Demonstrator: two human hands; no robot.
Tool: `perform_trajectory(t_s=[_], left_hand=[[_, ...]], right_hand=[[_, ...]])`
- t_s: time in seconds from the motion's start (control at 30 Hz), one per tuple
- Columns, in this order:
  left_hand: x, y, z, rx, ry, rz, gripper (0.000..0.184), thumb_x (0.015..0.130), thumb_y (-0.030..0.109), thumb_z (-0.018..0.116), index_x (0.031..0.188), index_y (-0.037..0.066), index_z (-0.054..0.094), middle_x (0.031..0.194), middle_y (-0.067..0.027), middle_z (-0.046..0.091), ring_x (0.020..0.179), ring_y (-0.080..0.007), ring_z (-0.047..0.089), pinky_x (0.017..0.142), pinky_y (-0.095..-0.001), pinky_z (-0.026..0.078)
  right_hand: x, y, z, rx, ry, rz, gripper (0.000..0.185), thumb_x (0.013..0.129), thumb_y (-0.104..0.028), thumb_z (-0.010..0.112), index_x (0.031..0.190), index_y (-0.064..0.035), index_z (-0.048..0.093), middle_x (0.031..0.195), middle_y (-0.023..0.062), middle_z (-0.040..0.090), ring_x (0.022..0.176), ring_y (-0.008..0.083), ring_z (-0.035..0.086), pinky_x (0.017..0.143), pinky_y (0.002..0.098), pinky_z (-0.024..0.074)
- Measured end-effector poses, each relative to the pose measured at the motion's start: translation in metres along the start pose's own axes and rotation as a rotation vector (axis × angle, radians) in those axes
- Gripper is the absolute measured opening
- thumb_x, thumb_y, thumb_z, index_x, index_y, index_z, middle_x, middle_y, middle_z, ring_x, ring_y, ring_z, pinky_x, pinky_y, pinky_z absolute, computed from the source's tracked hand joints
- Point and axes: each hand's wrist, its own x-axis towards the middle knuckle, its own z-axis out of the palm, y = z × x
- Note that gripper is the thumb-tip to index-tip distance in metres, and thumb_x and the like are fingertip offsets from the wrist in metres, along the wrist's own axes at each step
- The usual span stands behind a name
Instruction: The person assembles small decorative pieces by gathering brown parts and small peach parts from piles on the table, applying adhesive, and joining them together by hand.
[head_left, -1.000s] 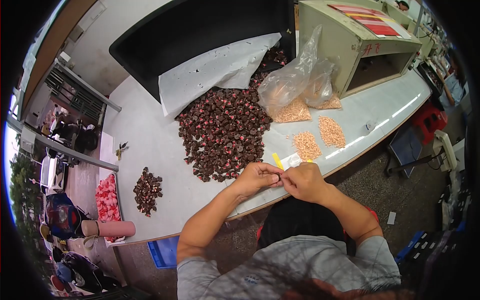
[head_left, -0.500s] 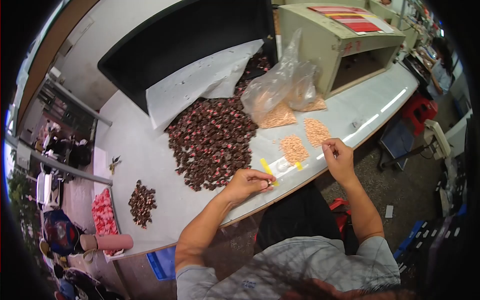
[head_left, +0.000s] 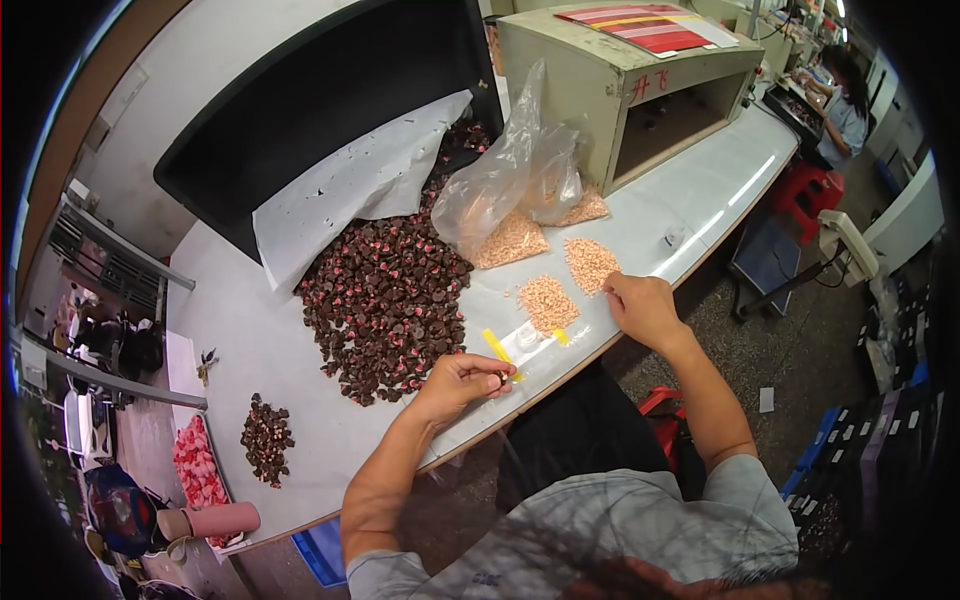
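My left hand (head_left: pixel 462 388) is closed in a pinch near the table's front edge. Between its fingertips shows a small dark piece (head_left: pixel 502 377), partly hidden. To its left spreads a big heap of small dark pieces (head_left: pixel 385 300), many with pink spots. My right hand (head_left: pixel 642 308) has its fingertips pressed together at the edge of a pile of tiny beige pieces (head_left: pixel 590 262); whatever they hold is hidden. A second beige pile (head_left: pixel 548 303) lies between the hands, just above a strip of yellow tape (head_left: pixel 497 346) and a shorter yellow piece (head_left: pixel 561 338).
Clear plastic bags (head_left: pixel 510 240) of beige pieces lie behind the piles, beside a pale metal box (head_left: pixel 640 85). A black tray (head_left: pixel 330 110) leans behind white paper (head_left: pixel 350 190). A small dark pile (head_left: pixel 266 440) and pink bottle (head_left: pixel 222 520) are left. A person (head_left: pixel 843 110) sits far right.
My right hand has come to the beige pile, its fingertips now at the edge of the pieces. My left hand keeps its pinch by the yellow tape. The view has shifted slightly.
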Motion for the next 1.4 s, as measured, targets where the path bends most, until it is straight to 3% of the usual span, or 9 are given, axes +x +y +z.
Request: perform_trajectory(t_s=[0.2, 0.33, 0.47, 0.77, 1.07, 1.17, 1.27, 1.4], left_hand=[[0.002, -0.002, -0.001, -0.013, -0.002, -0.016, 0.028, 0.095, 0.000, 0.070, 0.121, -0.008, 0.068, 0.120, -0.0179, 0.072, 0.100, -0.0224, 0.073, 0.089, -0.0314, 0.060], [0.000, -0.002, -0.003, -0.041, -0.012, -0.049, 0.027, 0.094, 0.004, 0.073, 0.119, -0.005, 0.068, 0.120, -0.0177, 0.072, 0.100, -0.0218, 0.074, 0.086, -0.0306, 0.060], [-0.002, -0.001, -0.002, -0.072, -0.083, -0.077, 0.024, 0.094, 0.009, 0.075, 0.114, -0.003, 0.070, 0.119, -0.0162, 0.073, 0.099, -0.0204, 0.074, 0.081, -0.0283, 0.060], [-0.002, -0.005, -0.005, -0.033, -0.094, -0.132, 0.022, 0.097, 0.012, 0.072, 0.115, -0.001, 0.071, 0.109, -0.0117, 0.074, 0.096, -0.0196, 0.075, 0.080, -0.0284, 0.061], [-0.001, -0.006, -0.006, -0.075, -0.055, -0.104, 0.020, 0.098, 0.014, 0.072, 0.111, 0.000, 0.071, 0.103, -0.0110, 0.075, 0.094, -0.0182, 0.075, 0.080, -0.0284, 0.061], [-0.004, 0.001, 0.001, -0.055, -0.038, -0.109, 0.019, 0.098, 0.015, 0.072, 0.109, 0.000, 0.071, 0.102, -0.0107, 0.075, 0.093, -0.0179, 0.075, 0.079, -0.0284, 0.061], [-0.003, 0.000, 0.000, 0.007, -0.077, -0.102, 0.019, 0.098, 0.016, 0.073, 0.108, 0.000, 0.072, 0.101, -0.0106, 0.075, 0.093, -0.0177, 0.075, 0.078, -0.0280, 0.061], [-0.004, 0.000, -0.002, 0.062, -0.120, -0.095, 0.018, 0.098, 0.017, 0.073, 0.106, 0.001, 0.072, 0.100, -0.0102, 0.075, 0.093, -0.0175, 0.075, 0.078, -0.0272, 0.060]], right_hand=[[0.004, -0.008, -0.004, 0.088, 0.082, -0.064, 0.008, 0.085, -0.005, 0.069, 0.089, -0.0062, 0.063, 0.082, 0.0121, 0.070, 0.072, 0.0325, 0.069, 0.061, 0.0431, 0.0543], [0.002, -0.046, -0.013, 0.431, 0.138, -0.119, 0.014, 0.080, 0.005, 0.068, 0.089, -0.0032, 0.061, 0.091, 0.0119, 0.068, 0.075, 0.0287, 0.069, 0.059, 0.0378, 0.0544], [-0.003, -0.087, -0.004, 0.679, -0.039, -0.246, 0.015, 0.081, 0.003, 0.069, 0.093, -0.0014, 0.062, 0.089, 0.0119, 0.067, 0.074, 0.0300, 0.069, 0.060, 0.0380, 0.0542], [0.003, -0.126, 0.021, 0.630, -0.143, -0.496, 0.011, 0.088, -0.006, 0.072, 0.096, -0.0037, 0.064, 0.084, 0.0117, 0.068, 0.074, 0.0339, 0.069, 0.064, 0.0422, 0.0543], [-0.022, -0.150, 0.028, 0.448, 0.094, -0.400, 0.014, 0.088, -0.004, 0.071, 0.099, -0.0021, 0.063, 0.082, 0.0124, 0.070, 0.071, 0.0295, 0.071, 0.061, 0.0379, 0.0544], [-0.016, -0.143, 0.026, 0.519, 0.198, -0.309, 0.013, 0.086, -0.005, 0.072, 0.096, -0.0036, 0.064, 0.080, 0.0114, 0.071, 0.069, 0.0276, 0.071, 0.059, 0.0368, 0.0543], [-0.010, -0.129, 0.016, 0.629, -0.136, -0.270, 0.011, 0.085, -0.006, 0.073, 0.094, -0.0056, 0.065, 0.075, 0.0091, 0.071, 0.063, 0.0277, 0.070, 0.056, 0.0379, 0.0539], [-0.008, -0.128, 0.025, 0.609, -0.176, -0.370, 0.011, 0.083, -0.010, 0.074, 0.090, -0.0073, 0.066, 0.065, 0.0073, 0.067, 0.056, 0.0263, 0.068, 0.053, 0.0378, 0.0527]])
